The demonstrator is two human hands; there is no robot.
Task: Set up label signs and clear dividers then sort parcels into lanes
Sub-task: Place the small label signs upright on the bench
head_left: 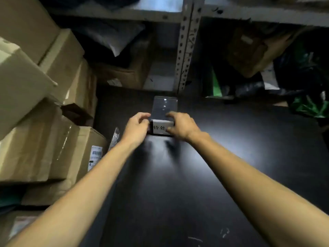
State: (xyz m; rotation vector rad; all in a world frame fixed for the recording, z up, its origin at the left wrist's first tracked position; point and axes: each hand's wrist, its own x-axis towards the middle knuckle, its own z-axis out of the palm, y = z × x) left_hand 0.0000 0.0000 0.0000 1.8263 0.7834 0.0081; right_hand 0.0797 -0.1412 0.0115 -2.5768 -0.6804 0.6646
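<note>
- The label sign (161, 128), a white card with dark printed characters, sits on the far middle of the black table (231, 157), facing the person.
- A clear panel (164, 107) extends from the card's top edge toward the shelving and catches small light spots. Whether it stands upright or leans back is unclear.
- The left hand (136, 128) grips the sign's left edge, fingers curled over the top corner.
- The right hand (181, 126) grips the right edge, with the thumb on the card's front and the fingers curled over the top, covering part of the print.
- Both forearms reach forward over the table, which is glossy and shows a pale glare just below the sign.
- Cardboard boxes (35, 148) are stacked along the table's left side; one carries a shipping label (95, 157).
- A thin flat packet (114, 139) stands between those boxes and the left wrist.
- Behind the table rises a perforated metal shelf post (187, 50).
- A grey bag (114, 38) lies on the shelf left of the post, and a brown parcel (247, 50) lies right of it.
- Green bags (309, 104) are heaped at the table's far right.
</note>
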